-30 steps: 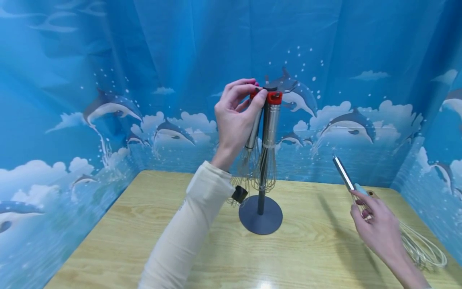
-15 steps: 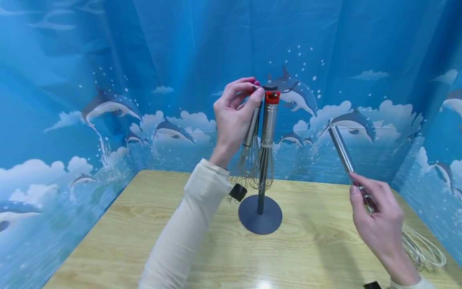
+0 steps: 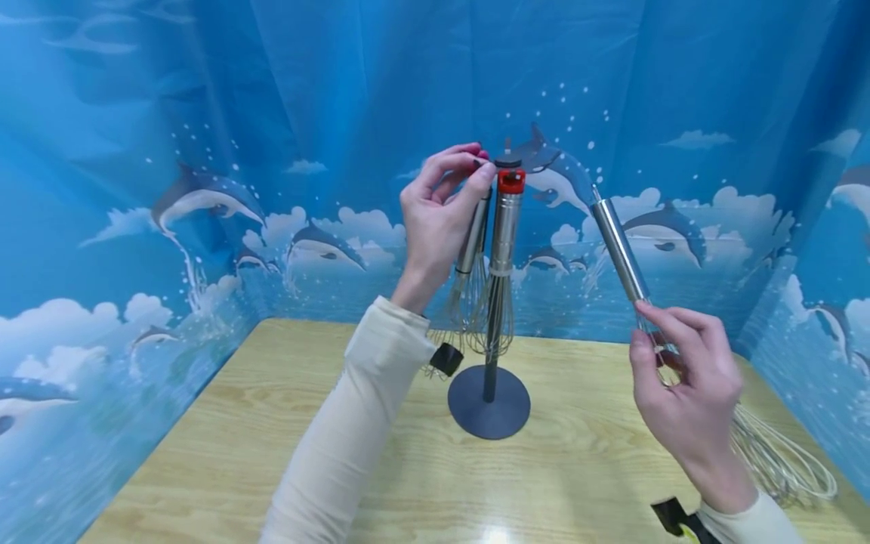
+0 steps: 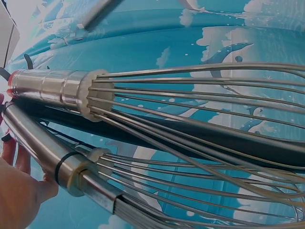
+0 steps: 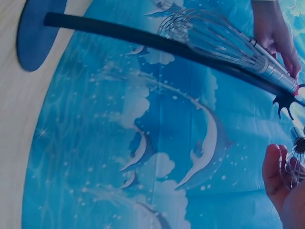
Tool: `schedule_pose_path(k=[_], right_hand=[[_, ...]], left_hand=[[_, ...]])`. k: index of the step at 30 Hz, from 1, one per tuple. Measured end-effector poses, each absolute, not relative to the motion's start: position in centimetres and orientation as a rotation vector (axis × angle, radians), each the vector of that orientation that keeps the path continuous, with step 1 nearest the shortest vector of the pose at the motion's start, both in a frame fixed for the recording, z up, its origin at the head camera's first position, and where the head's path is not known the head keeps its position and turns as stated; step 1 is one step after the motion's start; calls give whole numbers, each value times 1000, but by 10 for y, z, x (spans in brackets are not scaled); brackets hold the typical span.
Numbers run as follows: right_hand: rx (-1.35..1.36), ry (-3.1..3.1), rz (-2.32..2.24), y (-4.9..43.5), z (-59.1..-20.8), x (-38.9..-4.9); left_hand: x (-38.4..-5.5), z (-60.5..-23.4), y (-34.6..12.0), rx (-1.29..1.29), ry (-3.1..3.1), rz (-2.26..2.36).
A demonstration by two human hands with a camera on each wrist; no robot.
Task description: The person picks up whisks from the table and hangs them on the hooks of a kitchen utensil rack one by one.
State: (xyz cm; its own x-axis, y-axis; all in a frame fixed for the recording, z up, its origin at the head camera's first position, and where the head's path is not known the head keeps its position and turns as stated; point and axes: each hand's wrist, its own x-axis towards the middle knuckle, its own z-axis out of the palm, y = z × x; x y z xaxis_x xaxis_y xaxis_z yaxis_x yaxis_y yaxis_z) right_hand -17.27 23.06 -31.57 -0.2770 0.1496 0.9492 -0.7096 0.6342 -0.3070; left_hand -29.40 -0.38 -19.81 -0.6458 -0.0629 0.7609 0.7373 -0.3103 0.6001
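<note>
A dark grey stand (image 3: 488,404) with an upright pole (image 4: 200,140) has two steel whisks hanging from its top. One whisk has a red cap (image 3: 510,181). My left hand (image 3: 479,170) pinches the top end of the other whisk (image 3: 470,245), which hangs just left of the pole. My right hand (image 3: 662,340) grips a large whisk by its neck. That whisk's steel handle (image 3: 617,248) points up and left, and its wires (image 3: 782,461) trail down to the right. In the right wrist view the stand's base (image 5: 35,33) and the hung whisks (image 5: 224,40) show.
The stand sits at the middle back of a light wooden table (image 3: 224,453). Blue dolphin-print curtains (image 3: 204,204) close in the table at the back and on both sides.
My right hand has lifted the large whisk off the table and carried it up and left, toward the stand. My left hand has stayed at the stand's top.
</note>
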Motion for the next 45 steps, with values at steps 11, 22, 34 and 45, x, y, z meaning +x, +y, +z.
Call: schedule_pose_path(k=[11, 22, 34, 45], right_hand=[[505, -1610, 869, 204, -294, -174], [512, -1611, 812, 196, -289, -180], [506, -1621, 729, 196, -291, -183], [577, -1728, 682, 195, -306, -191]], left_hand=[[-293, -200, -5, -886, -1412, -2003], [-293, -200, -6, -901, -1409, -2037], [-295, -199, -7, -905, -1434, -2007], [-295, -198, -8, -889, -1446, -2011]])
